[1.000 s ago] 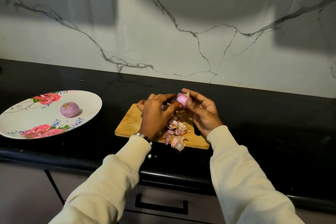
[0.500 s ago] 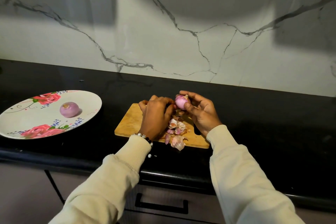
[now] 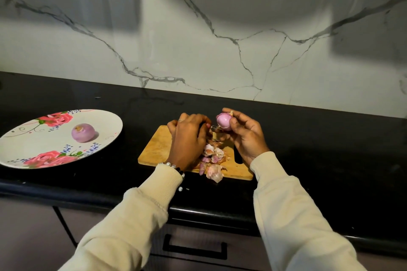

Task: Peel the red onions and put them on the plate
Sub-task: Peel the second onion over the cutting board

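1. A person in cream long sleeves stood at a glossy black stone countertop (image 3: 308,138) backed by a white marble wall with grey veins (image 3: 220,50).
2. The right hand (image 3: 247,136) held a small, pale purple peeled onion (image 3: 223,122) raised above the far edge of a rectangular wooden chopping board (image 3: 158,147). Its fingers and thumb curled around the onion, with a scrap of dry papery skin showing at the onion's top.
3. The left hand (image 3: 189,138) hovered over the middle of the board, knuckles up and fingers curled downward. A ring showed on one finger and a beaded bracelet (image 3: 175,166) on the wrist. Whether it gripped anything could not be told, since the fingertips were hidden.
4. A loose pile of pink and white onion skins (image 3: 212,160) lay on the board between the two hands, spilling over the near edge.
5. To the left, well apart from the board, sat a white oval plate with pink rose print (image 3: 26,136). A second round purple peeled onion (image 3: 83,132) rested near its centre.
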Tool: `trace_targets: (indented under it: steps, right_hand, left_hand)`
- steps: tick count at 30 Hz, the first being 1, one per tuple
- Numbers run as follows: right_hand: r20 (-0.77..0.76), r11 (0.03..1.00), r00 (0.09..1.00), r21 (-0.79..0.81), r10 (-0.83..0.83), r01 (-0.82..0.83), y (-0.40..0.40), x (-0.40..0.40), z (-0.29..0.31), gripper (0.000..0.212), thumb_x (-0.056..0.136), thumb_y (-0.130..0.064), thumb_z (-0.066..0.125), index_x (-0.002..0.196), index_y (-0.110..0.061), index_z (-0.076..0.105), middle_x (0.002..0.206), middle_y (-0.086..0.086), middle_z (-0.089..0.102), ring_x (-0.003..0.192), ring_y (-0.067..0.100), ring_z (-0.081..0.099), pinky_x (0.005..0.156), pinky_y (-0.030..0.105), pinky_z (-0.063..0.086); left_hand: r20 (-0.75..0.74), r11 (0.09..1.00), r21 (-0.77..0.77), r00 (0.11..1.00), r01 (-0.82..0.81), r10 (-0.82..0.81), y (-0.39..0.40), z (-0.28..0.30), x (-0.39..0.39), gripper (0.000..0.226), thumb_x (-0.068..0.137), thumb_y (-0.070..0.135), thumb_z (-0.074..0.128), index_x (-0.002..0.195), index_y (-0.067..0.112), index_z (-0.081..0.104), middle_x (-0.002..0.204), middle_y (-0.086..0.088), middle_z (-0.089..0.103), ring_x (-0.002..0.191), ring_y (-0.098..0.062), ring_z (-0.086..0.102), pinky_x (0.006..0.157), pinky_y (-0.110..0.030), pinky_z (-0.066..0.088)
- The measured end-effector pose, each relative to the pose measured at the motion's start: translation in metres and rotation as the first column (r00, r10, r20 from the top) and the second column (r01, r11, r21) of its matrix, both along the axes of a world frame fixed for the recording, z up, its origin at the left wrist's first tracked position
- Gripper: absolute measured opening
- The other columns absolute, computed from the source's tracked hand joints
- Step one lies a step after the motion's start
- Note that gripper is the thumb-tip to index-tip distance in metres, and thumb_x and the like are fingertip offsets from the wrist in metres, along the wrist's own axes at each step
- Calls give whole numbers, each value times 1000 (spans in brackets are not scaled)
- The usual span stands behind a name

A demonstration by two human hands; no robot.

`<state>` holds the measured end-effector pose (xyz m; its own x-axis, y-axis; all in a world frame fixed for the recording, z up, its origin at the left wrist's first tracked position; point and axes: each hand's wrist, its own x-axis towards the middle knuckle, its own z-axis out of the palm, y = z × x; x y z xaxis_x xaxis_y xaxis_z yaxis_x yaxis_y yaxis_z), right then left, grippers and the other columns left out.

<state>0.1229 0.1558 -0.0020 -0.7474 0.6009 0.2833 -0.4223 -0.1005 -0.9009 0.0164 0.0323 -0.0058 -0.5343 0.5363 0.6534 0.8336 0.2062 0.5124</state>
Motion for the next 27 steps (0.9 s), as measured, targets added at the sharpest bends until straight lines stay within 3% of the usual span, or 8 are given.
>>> trace_targets:
  steps: [4,7,9,13,19,25,27]
  right_hand:
    - [-10,994,994,-10,-111,111,3,0,1,22,100,-6,51,117,-10,65,120,20,62,91,28,66,62,30,59]
    - [5,982,982,-4,-190,190,7,1,0,22,100,-9,53,117,-13,66,123,19,63,92,29,64,65,35,56]
    - [20,975,975,22,-220,220,7,2,-1,22,99,-9,55,116,-17,67,125,18,63,95,27,64,68,37,54]
    - [45,977,980,98,-192,187,5,3,-1,25,98,-6,56,115,-21,68,125,12,65,100,21,65,73,33,53]
    - [109,958,987,274,-119,85,5,3,-6,35,93,0,62,118,-24,68,127,6,66,119,21,63,97,37,54]
    - [146,933,985,358,-97,38,4,1,-6,38,90,1,67,119,-23,67,127,6,66,121,20,61,104,41,50]
    - [152,928,983,372,-98,35,3,1,-6,38,88,2,68,117,-24,68,125,5,68,120,19,62,104,42,50]
  left_hand:
    - [54,997,74,998,-26,22,-1,2,0,17,97,16,54,106,24,66,104,10,67,103,-13,52,84,-29,19]
    - [105,997,79,994,-12,3,-1,0,-3,24,97,18,55,115,29,66,106,11,69,103,-11,56,92,-34,27]
    - [75,999,4,996,37,-38,-1,-1,-5,20,97,25,55,110,33,68,101,13,70,102,-10,56,96,-40,29]
    - [9,985,-171,1000,3,-2,-3,1,-1,23,99,34,49,100,32,72,106,9,65,110,-14,45,85,-36,19]
    - [-28,994,37,994,-106,107,-1,-2,-4,17,95,28,59,103,27,74,110,4,62,114,-19,42,78,-29,11]
    - [-25,992,105,997,-67,70,1,-2,-5,16,92,27,64,104,26,74,102,2,66,104,-19,53,82,-33,20]
    - [-16,994,107,1000,2,0,1,-2,-5,19,91,30,63,104,24,75,97,2,69,95,-18,60,87,-38,35]
